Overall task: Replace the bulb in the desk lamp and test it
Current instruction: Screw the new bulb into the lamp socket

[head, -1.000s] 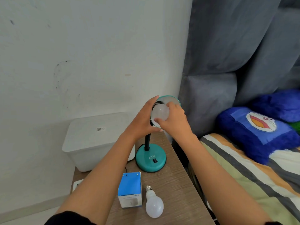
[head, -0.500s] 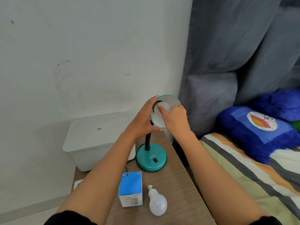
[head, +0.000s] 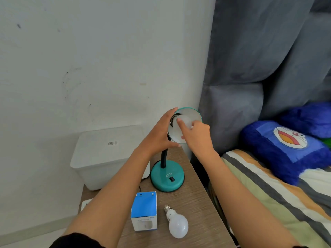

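Left hand [head: 159,133] wrapped around shade [head: 195,113] rim, steadying. Right hand [head: 195,135] pinching bulb [head: 186,120] inside shade, fingertips forward. Bulb axis runs away from right palm into socket. Spare bulb [head: 177,223] on table below wrists.

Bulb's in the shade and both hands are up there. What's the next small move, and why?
Probably another turn of the bulb with the right hand, while the left hand steadies the shade. Its fingers are on the bulb, the lamp is unlit, and the switch is untouched. How far it is seated can't be seen.
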A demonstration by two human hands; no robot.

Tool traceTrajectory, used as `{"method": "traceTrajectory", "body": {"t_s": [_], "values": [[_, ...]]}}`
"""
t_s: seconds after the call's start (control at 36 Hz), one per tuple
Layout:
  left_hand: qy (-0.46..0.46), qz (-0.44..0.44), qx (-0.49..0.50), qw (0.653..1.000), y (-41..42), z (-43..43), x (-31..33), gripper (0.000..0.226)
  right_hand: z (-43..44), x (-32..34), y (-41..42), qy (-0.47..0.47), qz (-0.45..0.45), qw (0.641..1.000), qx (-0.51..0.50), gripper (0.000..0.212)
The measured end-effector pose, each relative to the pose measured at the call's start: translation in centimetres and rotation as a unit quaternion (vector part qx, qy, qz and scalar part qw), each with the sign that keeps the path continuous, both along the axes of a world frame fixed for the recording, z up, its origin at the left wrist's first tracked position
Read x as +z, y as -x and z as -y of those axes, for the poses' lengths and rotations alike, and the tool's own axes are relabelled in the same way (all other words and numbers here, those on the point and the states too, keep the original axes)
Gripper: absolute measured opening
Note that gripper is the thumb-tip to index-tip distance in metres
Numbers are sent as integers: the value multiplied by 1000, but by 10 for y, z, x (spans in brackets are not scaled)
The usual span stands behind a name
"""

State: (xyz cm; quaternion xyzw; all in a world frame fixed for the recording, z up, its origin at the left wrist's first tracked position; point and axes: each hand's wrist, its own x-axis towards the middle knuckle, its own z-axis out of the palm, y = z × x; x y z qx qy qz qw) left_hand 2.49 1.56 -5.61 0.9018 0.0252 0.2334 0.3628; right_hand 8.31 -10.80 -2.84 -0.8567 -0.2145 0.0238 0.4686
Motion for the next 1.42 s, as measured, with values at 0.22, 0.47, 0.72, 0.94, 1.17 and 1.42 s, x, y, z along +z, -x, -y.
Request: {"method": "traceTrajectory", "body": {"t_s": [0.22,0.47,0.72,0.94,1.17,1.42], "values": [[8,2,-11,1000,-2,-2,0,107,1,-5,-7,-7,53,996,71,69],[10,8,-7,1000,-3,-2,-2,106,1,-8,-7,7,70,993,96,73],[4,17,-3,1000,-3,-1,-3,104,3,-7,-8,-5,79,991,111,72],[6,9,-4,1000,-4,-2,-3,107,0,-8,-9,7,58,997,53,65],[-6,5,-2,1000,-3,-1,-1,109,6,-11,-12,51,138,982,115,69],[3,5,5,1000,-3,1,-1,107,3,-13,-7,61,155,984,58,69]]}}
